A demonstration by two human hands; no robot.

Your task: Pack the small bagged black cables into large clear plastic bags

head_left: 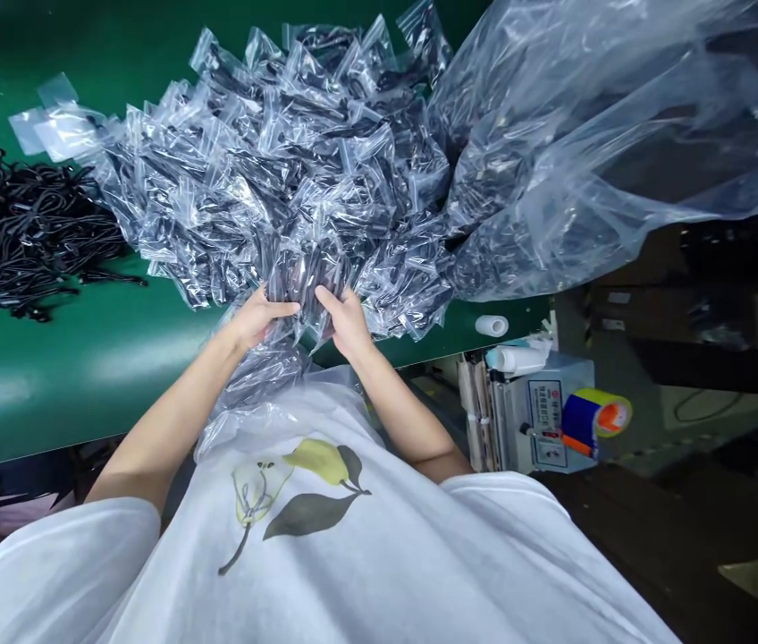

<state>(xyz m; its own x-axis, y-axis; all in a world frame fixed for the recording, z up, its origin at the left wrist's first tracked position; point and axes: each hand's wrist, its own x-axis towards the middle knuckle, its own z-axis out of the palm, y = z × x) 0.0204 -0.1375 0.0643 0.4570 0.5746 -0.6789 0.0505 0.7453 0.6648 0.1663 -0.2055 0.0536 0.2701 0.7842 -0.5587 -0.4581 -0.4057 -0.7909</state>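
My left hand (pixel 259 315) and my right hand (pixel 345 320) are closed on a bunch of small clear plastic bags (pixel 305 277) with dark contents, thumbs on top and pointing toward each other. The bunch is at the front edge of a large heap of similar filled bags (pixel 272 170). Just below my hands, at the table edge by my shirt, an open clear plastic bag (pixel 265 376) has dark packets in it. My other fingers are hidden beneath the bunch.
Left on the green table (pixel 117 358) lies a pile of loose black cords (pixel 23 228), with flat clear bags (pixel 61 125) behind. Large clear sacks (pixel 553 179) of packets stand right. A white roll (pixel 492 326), a sealing machine (pixel 546 411) and tape rolls (pixel 597 419) are at the right.
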